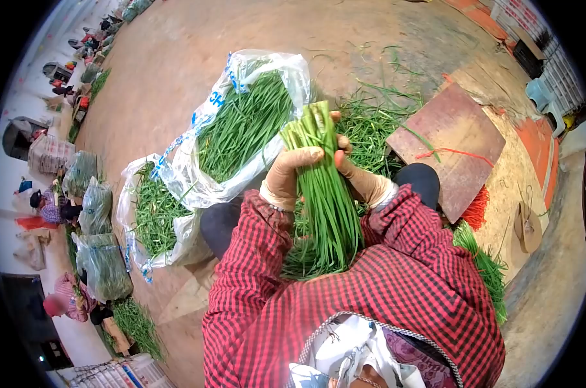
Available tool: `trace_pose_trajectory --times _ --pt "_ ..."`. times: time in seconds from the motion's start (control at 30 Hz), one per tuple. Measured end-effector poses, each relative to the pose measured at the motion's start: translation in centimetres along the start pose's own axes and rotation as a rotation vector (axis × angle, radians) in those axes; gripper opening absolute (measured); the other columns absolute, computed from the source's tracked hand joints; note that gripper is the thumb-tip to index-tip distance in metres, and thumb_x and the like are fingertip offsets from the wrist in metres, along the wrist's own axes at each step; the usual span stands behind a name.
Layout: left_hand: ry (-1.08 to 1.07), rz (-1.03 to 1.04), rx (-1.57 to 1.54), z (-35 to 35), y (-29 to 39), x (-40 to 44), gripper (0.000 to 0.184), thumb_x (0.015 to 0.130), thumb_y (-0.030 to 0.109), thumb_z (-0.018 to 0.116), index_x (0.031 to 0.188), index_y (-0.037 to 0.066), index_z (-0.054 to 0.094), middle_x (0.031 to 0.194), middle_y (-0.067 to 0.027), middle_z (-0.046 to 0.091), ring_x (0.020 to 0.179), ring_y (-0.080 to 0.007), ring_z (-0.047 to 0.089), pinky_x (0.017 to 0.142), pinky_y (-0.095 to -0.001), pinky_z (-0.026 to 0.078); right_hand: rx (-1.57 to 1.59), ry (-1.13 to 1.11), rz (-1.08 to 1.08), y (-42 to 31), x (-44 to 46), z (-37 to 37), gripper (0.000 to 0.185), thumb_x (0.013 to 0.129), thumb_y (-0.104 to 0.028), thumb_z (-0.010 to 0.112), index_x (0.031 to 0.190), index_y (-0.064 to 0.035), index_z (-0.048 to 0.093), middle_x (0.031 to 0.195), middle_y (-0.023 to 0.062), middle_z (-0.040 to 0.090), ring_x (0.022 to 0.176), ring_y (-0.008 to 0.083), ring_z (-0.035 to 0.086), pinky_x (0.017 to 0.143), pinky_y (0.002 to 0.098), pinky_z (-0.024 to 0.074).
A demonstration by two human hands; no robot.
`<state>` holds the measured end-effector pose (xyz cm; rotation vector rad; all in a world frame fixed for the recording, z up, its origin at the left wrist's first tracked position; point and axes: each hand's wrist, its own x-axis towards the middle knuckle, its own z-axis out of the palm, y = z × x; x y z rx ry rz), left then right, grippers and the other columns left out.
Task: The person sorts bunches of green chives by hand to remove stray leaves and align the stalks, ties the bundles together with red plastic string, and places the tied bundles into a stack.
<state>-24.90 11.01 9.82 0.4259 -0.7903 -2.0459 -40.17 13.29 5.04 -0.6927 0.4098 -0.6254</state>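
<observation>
A thick bundle of long green stalks [325, 187] stands between my two hands, its pale cut ends up and its leaves hanging toward my lap. My left hand [292, 169] is wrapped round its left side, the thumb across the front. On the right side, my right hand [361, 176] closes round the same bundle, its fingertips showing near the upper stalks. Both hands wear tan gloves. Just left of the bundle, an open plastic bag [298, 68] holds many green leaves. Loose greens [370, 132] lie on the floor behind my right hand.
A second bag [128, 194] of greens sits at the left. At the right are a reddish board [461, 129] with a red tie on it, red strings [477, 208], a tape roll [528, 226] and more greens [487, 265]. Co-workers [70, 294] sit along the far left among filled bags.
</observation>
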Motion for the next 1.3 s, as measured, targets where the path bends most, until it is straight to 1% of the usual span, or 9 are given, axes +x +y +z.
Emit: trace_pose_trajectory --times 0.1,0.17,0.23,0.43,0.63,0.87,0.97,1.17,1.3 --pt "0.03 0.027 -0.09 -1.1 0.4 -0.1 0.065 0.074 0.01 0.067 0.134 -0.001 0.044 0.1 -0.0136 0.065 0.09 -0.0242 0.065 0.082 -0.0354 0.056 -0.678 0.228 0.115 -3.3 0.2 -2.0 0.073 0.084 -0.062 0.064 0.125 -0.0024 0.057 0.103 0.0107 0.065 0.093 0.0191 0.062 0.086 0.032 0.0505" --pt "0.107 0.027 -0.065 -1.3 0.7 -0.5 0.067 0.074 0.011 0.063 0.136 -0.001 0.041 0.099 -0.0134 0.063 0.087 -0.0248 0.064 0.082 -0.0366 0.055 -0.715 0.389 -0.442 -3.1 0.5 -1.9 0.042 0.089 -0.035 0.071 0.113 -0.0012 0.064 0.093 0.0033 0.066 0.083 0.0104 0.06 0.071 0.0266 0.0498" --pt "0.184 0.051 -0.013 -1.4 0.9 -0.6 0.058 0.076 0.009 0.064 0.13 0.0 0.048 0.099 -0.0125 0.065 0.086 -0.0209 0.065 0.079 -0.0327 0.055 -0.869 0.557 -0.594 -5.4 -1.3 1.4 0.032 0.091 -0.017 0.068 0.118 -0.0009 0.061 0.089 -0.0013 0.061 0.079 0.0064 0.055 0.071 0.0209 0.0463" --pt "0.186 -0.016 -0.122 -1.1 1.0 -1.6 0.048 0.08 0.007 0.058 0.127 -0.001 0.052 0.102 -0.0099 0.066 0.088 -0.022 0.065 0.079 -0.0333 0.055 -1.362 0.52 -0.641 -6.6 0.0 4.6 0.037 0.079 -0.016 0.076 0.113 -0.0075 0.064 0.074 0.0041 0.059 0.064 0.0136 0.057 0.061 0.0261 0.0478" --pt "0.205 -0.054 -0.068 -2.1 1.7 -2.5 0.042 0.077 0.004 0.06 0.119 -0.002 0.057 0.099 -0.0112 0.068 0.084 -0.0224 0.068 0.079 -0.035 0.057 -1.276 0.408 -0.682 -6.5 1.1 3.0 0.033 0.081 -0.013 0.074 0.112 -0.006 0.063 0.073 0.0052 0.058 0.064 0.0152 0.057 0.063 0.028 0.0487" --pt "0.281 -0.063 -0.011 -2.5 1.4 -2.6 0.042 0.076 0.003 0.061 0.118 0.0 0.059 0.099 -0.0097 0.068 0.082 -0.0203 0.067 0.076 -0.0332 0.057 -1.669 0.411 -0.906 -7.2 2.3 2.7 0.018 0.086 -0.014 0.067 0.103 -0.0088 0.064 0.082 0.0094 0.066 0.07 0.0184 0.065 0.064 0.0307 0.0524" --pt "0.254 -0.028 -0.013 -0.2 2.1 -2.5 0.043 0.075 0.003 0.06 0.118 -0.001 0.058 0.099 -0.0107 0.068 0.082 -0.0209 0.067 0.076 -0.0334 0.057 -1.25 0.434 -0.71 -8.5 2.3 2.8 0.017 0.086 -0.006 0.068 0.103 -0.0019 0.064 0.084 0.0073 0.065 0.072 0.0142 0.063 0.064 0.0286 0.0513" --pt "0.182 -0.049 0.001 -0.9 2.2 -2.1 0.046 0.075 0.003 0.057 0.121 -0.002 0.056 0.098 -0.0124 0.067 0.082 -0.022 0.067 0.075 -0.0349 0.058 -1.462 0.646 -0.823 -11.5 2.1 0.5 0.017 0.089 -0.009 0.067 0.105 -0.0044 0.065 0.086 0.0015 0.064 0.079 0.005 0.056 0.072 0.0208 0.0472" --pt "0.225 -0.038 -0.008 -0.6 2.2 -2.3 0.064 0.072 0.006 0.062 0.134 0.001 0.048 0.105 -0.0134 0.065 0.089 -0.0226 0.066 0.079 -0.0345 0.058 -1.411 0.399 -0.59 -10.8 -0.1 4.2 0.038 0.084 -0.021 0.074 0.119 -0.0126 0.063 0.088 0.0037 0.068 0.077 0.0203 0.063 0.075 0.028 0.051"
